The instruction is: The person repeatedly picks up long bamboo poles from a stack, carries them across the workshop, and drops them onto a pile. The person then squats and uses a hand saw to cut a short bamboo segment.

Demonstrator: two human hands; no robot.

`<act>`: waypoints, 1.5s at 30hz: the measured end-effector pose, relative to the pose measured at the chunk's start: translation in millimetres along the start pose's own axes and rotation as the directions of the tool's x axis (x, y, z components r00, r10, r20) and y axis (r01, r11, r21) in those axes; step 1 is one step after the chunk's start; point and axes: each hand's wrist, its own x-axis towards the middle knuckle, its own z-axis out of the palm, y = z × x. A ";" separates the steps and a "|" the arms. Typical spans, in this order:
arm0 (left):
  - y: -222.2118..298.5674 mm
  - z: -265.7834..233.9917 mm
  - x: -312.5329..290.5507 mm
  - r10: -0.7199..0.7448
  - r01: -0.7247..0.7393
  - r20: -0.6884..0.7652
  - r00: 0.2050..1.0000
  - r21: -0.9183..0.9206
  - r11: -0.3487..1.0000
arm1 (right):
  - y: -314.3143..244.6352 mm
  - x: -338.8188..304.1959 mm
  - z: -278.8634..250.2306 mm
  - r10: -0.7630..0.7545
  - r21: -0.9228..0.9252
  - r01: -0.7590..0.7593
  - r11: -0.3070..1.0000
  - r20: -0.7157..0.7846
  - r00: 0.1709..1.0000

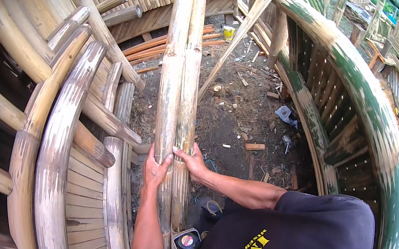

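Observation:
Two long bamboo poles (177, 72), pale with brown patches, run side by side up the middle of the head view. My left hand (155, 170) grips the left pole from its outer side, thumb lying on top. From the other side my right hand (192, 162) is closed round the right pole, its thumb close to the left one. The fingers beneath the poles are hidden. By the poles' near end, beside my dark shirt, a round-faced tape measure (187, 241) sits in a pale holder.
Curved bamboo rails (62, 142) stand at the left, and a green-and-tan bamboo railing (361, 81) at the right. A thin split bamboo strip (246, 24) slants behind the poles. Reddish timber (144, 49), a yellow can (229, 32) and wood scraps (254, 147) lie on the dirt floor.

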 end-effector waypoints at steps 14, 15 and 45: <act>-87.3 102.1 395.4 -0.128 0.127 0.172 0.977 0.018 0.992 | 26.0 412.0 -20.7 0.070 0.034 -0.064 0.997 -0.245 0.967; -98.2 110.3 424.4 -0.125 0.126 0.195 0.973 0.006 0.992 | 29.4 440.5 -23.0 0.084 0.018 -0.082 0.996 -0.302 0.949; -297.1 521.2 1008.4 -0.155 0.217 0.698 0.699 0.000 0.976 | 51.1 1036.5 -273.7 0.273 0.219 -0.163 0.962 -0.744 0.610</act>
